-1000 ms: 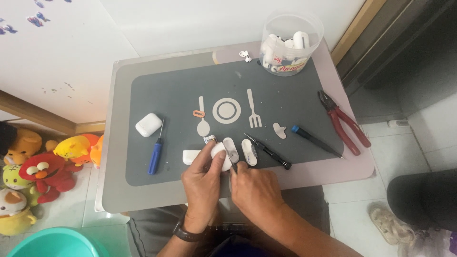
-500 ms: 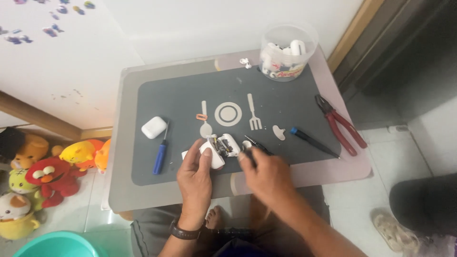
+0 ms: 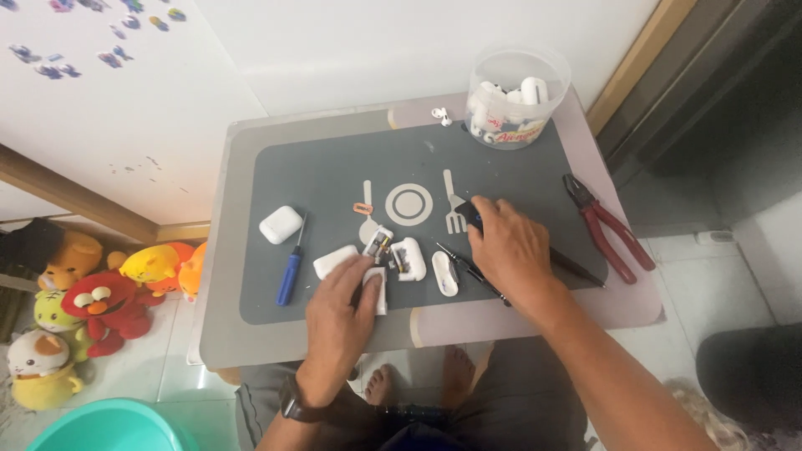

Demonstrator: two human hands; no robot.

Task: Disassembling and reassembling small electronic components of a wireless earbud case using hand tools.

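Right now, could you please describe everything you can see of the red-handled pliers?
The pliers lie flat on the table's right side, half on the grey mat's edge. Dark metal nose points up-left, toward the clear tub; two red, plastic-looking handles splay slightly toward the lower right. Nothing touches them; the right hand rests apart, to their left.

So the mat (image 3: 334, 167) sits on a small table (image 3: 221, 334). Tub (image 3: 516, 96) is at the far right corner, with what looks like a loose earbud (image 3: 440, 115) just left of it. Pliers (image 3: 606, 225) lie off the mat's right edge. Near the left side there's a case (image 3: 280, 224), with a screwdriver (image 3: 291, 271) just right of it. Left hand (image 3: 338, 321) rests on the opened case parts (image 3: 393, 255) at the mat's near edge; right hand (image 3: 510, 250) is over a tool (image 3: 468, 213) right of them. Plush toys (image 3: 92, 292) are on the floor, left of the table.
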